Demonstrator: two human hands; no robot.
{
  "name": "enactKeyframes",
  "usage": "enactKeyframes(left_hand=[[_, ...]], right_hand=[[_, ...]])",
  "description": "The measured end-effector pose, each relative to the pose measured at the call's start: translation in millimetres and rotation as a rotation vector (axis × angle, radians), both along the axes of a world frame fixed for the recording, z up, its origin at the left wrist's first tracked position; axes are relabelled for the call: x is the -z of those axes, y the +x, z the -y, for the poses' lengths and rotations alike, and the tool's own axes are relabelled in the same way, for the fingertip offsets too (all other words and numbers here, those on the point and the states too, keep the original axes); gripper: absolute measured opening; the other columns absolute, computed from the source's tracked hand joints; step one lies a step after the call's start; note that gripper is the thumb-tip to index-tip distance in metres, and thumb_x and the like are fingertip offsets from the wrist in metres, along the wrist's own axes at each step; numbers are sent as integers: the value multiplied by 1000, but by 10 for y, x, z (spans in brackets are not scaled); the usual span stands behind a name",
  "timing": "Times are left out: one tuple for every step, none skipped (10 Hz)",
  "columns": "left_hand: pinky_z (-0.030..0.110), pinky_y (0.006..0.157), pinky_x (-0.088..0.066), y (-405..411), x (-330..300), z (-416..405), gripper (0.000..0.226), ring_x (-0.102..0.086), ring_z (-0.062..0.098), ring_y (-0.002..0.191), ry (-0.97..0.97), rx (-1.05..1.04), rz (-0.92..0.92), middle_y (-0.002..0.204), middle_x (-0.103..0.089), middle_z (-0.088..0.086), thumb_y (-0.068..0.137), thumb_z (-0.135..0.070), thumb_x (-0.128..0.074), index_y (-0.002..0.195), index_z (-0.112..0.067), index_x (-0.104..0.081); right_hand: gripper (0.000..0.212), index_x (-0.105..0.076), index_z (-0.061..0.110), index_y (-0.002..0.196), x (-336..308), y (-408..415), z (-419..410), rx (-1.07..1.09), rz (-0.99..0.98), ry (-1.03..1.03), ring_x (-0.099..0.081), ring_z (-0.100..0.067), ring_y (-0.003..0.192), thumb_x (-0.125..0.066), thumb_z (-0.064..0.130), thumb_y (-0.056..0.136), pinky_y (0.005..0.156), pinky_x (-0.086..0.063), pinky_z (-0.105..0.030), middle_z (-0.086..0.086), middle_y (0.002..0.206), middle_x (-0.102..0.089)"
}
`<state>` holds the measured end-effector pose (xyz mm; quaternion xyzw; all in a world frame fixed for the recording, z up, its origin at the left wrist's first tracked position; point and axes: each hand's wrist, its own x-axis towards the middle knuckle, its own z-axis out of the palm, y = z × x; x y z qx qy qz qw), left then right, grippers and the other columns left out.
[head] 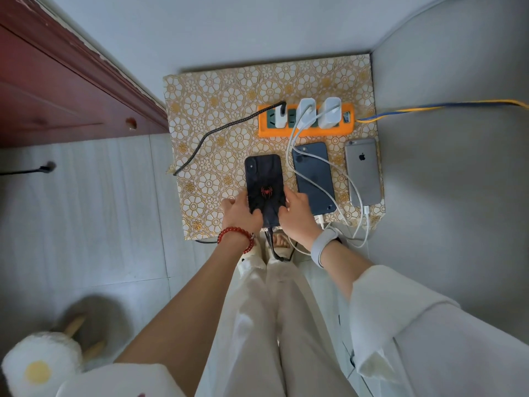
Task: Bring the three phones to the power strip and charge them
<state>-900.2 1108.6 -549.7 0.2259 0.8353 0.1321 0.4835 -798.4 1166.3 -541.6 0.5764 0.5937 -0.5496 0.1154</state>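
Note:
A black phone with a red spider mark (264,181) lies face down on the patterned table (217,116), a black cable plugged into its near end. My left hand (240,212) and my right hand (294,209) grip its near end from either side. A dark blue phone (313,176) and a silver phone (363,170) lie to the right, each with a white cable running to it. The orange power strip (305,118) at the back holds three white chargers.
A black braided cable (211,136) runs from the strip's left charger off the table's left edge. A blue-yellow cord (429,108) leads right from the strip. A red-brown wooden cabinet (57,90) stands at the left. A fluffy slipper (43,365) lies on the floor.

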Motion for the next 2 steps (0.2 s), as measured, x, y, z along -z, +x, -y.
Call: enactKeyframes(left_hand=[[37,92,-41,-116,-150,-62,52,-46,33,110,17,104,-42,131,-36,18,84,-20,-49,135,-16,-35],[43,100,-38,-235,-481,-128,48,-38,31,123,102,237,-118,135,-40,16,86,-23,-47,133,-14,-38]], right_hand=[[30,-50,8,111,-160,-3,-88,19,-26,49,-43,-28,103,-33,0,88,91,-38,-34,-14,111,-43],[29,-52,5,116,-475,-21,-211,51,-30,-8,-55,-29,104,-33,10,94,78,-44,-34,-10,113,-52]])
